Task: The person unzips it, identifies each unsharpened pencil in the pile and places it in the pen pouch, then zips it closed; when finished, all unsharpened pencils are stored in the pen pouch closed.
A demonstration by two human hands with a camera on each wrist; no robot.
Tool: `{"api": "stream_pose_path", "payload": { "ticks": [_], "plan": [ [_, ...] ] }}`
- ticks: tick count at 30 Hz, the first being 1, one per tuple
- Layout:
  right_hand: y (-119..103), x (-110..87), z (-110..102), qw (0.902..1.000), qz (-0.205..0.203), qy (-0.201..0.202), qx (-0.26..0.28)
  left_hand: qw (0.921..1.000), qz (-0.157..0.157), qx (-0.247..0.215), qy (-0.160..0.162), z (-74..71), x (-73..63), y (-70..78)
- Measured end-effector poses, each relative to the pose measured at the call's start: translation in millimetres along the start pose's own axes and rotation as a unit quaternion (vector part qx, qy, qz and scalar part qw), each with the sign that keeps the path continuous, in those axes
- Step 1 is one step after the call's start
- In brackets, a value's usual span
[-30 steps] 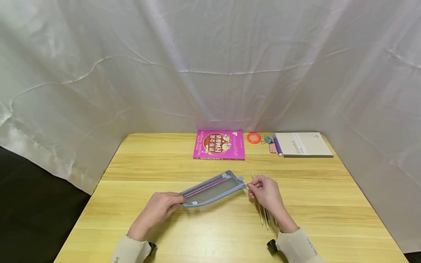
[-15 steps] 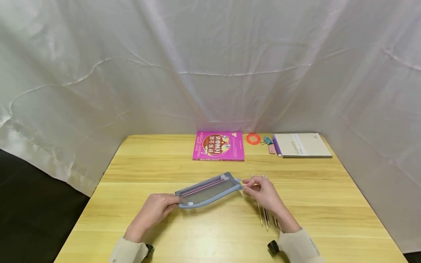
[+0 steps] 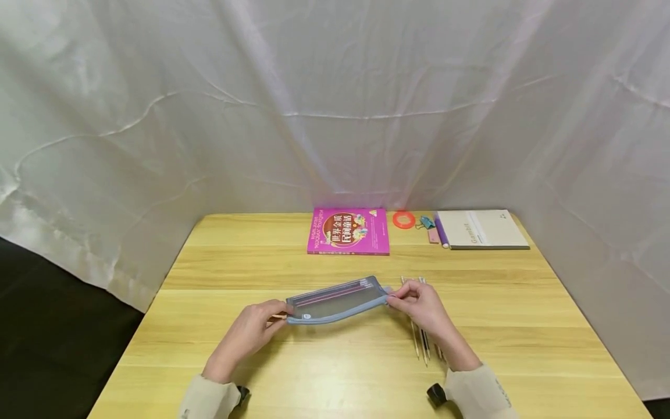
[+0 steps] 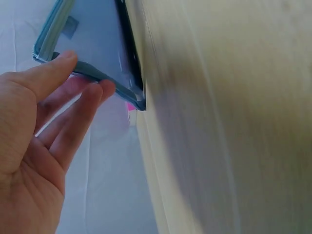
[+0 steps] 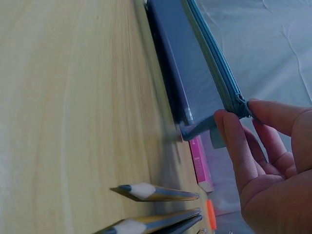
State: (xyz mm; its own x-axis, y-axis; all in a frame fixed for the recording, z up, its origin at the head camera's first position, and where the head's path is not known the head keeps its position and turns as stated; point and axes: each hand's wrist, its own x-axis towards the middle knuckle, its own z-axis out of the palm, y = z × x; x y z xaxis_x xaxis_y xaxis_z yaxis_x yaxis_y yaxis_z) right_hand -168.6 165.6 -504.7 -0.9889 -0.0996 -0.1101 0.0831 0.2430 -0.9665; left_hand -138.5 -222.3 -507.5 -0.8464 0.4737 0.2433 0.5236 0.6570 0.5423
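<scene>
A see-through pencil case point(image 3: 335, 307) with blue-grey edging is held just above the table, slightly tilted up to the right. Inside it lie several thin pens or pencils point(image 3: 332, 294), one with a pink line. My left hand point(image 3: 250, 331) pinches the case's left end between thumb and fingers. At the other end, my right hand point(image 3: 426, 311) pinches the corner by the zipper slider point(image 5: 242, 105). The zipper point(image 5: 214, 58) runs along the near edge. Under my right hand lie several pencils point(image 3: 413, 337), partly covered by it.
Along the table's back stand or lie a pink book point(image 3: 348, 231), an orange-red ring point(image 3: 403, 219), a teal binder clip point(image 3: 426, 222), a pink eraser-like block point(image 3: 433, 235), a purple marker point(image 3: 442, 231) and a beige notebook point(image 3: 484, 230). Grey curtains point(image 3: 335, 116) enclose the table.
The pencil case shifted left, then back right a little, and now lies closer to level. My right fingers moved from the zipper pull to the case's corner. The pencils have not moved.
</scene>
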Motion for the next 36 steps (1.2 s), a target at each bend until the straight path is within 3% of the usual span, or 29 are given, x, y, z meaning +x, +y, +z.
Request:
{"api": "stream_pose_path", "payload": {
  "ticks": [6, 14, 18, 26, 36],
  "plan": [
    [1.3, 1.7, 0.5, 1.0000, 0.003, 0.000, 0.001, 0.9980, -0.019, -0.060, -0.003, 5.8, 0.6, -0.6],
    [1.7, 2.2, 4.9, 0.9997, -0.005, -0.006, -0.022, 0.9936, -0.070, -0.087, -0.012, 8.0, 6.8, -5.6],
    [3.0, 1.6, 10.0, 0.9994, 0.000, -0.006, -0.034, 0.9937, -0.081, -0.077, -0.017, 9.8, 13.1, -9.4],
    [8.5, 2.7, 19.6, 0.9951, 0.009, -0.021, -0.096, 0.9975, -0.069, -0.006, -0.014, 14.2, 22.6, -16.4],
    [10.7, 1.7, 18.3, 0.9906, 0.006, -0.029, -0.133, 0.9955, -0.086, 0.023, -0.031, 16.8, 26.0, -16.7]
  ]
}}
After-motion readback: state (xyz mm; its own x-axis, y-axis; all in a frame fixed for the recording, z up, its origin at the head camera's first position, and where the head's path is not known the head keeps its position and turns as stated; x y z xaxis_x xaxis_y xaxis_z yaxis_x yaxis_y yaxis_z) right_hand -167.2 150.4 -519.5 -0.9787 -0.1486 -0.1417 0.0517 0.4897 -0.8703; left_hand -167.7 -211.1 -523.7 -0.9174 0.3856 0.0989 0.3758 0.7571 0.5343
